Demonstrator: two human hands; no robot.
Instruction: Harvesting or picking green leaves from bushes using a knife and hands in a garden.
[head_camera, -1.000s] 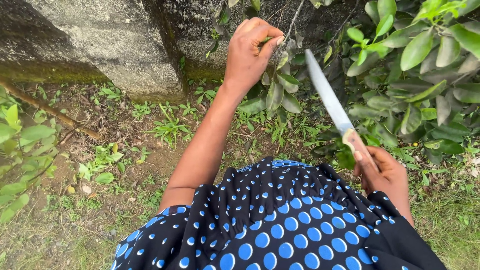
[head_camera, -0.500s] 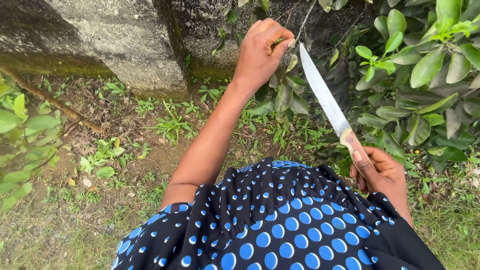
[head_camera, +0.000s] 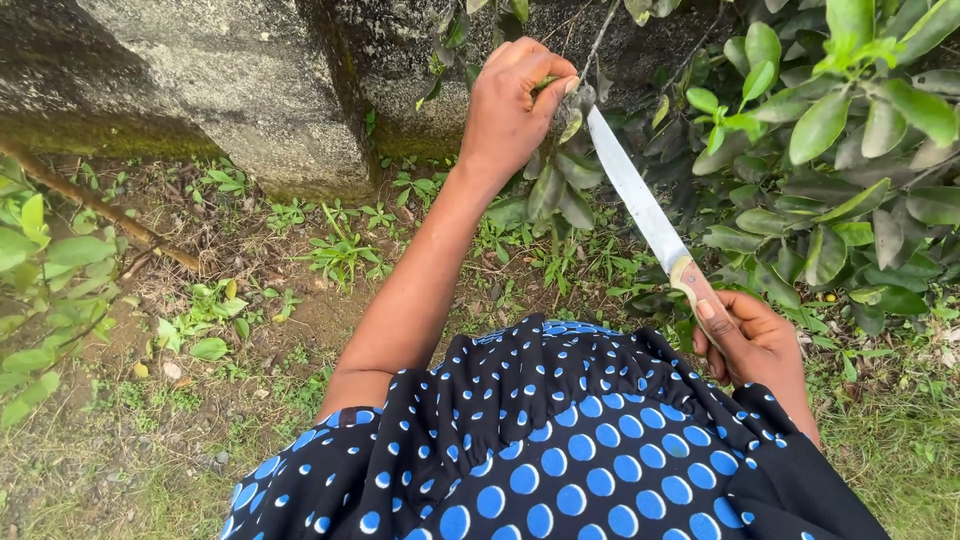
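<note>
My left hand (head_camera: 512, 105) is raised and pinches a thin leafy twig (head_camera: 562, 170) that hangs in front of a stone wall. My right hand (head_camera: 752, 338) grips the pale handle of a long knife (head_camera: 640, 205). The blade slants up to the left, and its tip touches the twig right beside my left thumb and fingers. Dull green leaves droop from the twig below my left hand.
A grey mossy stone wall (head_camera: 220, 80) fills the top left. A leafy bush (head_camera: 840, 150) crowds the right side. Bare soil with weeds and a fallen branch (head_camera: 100, 210) lies at left. My dark dress with blue dots (head_camera: 560, 450) covers the bottom.
The knife has swung left and up, from apart from the twig to its tip touching it by my left fingers. My left hand has kept its hold.
</note>
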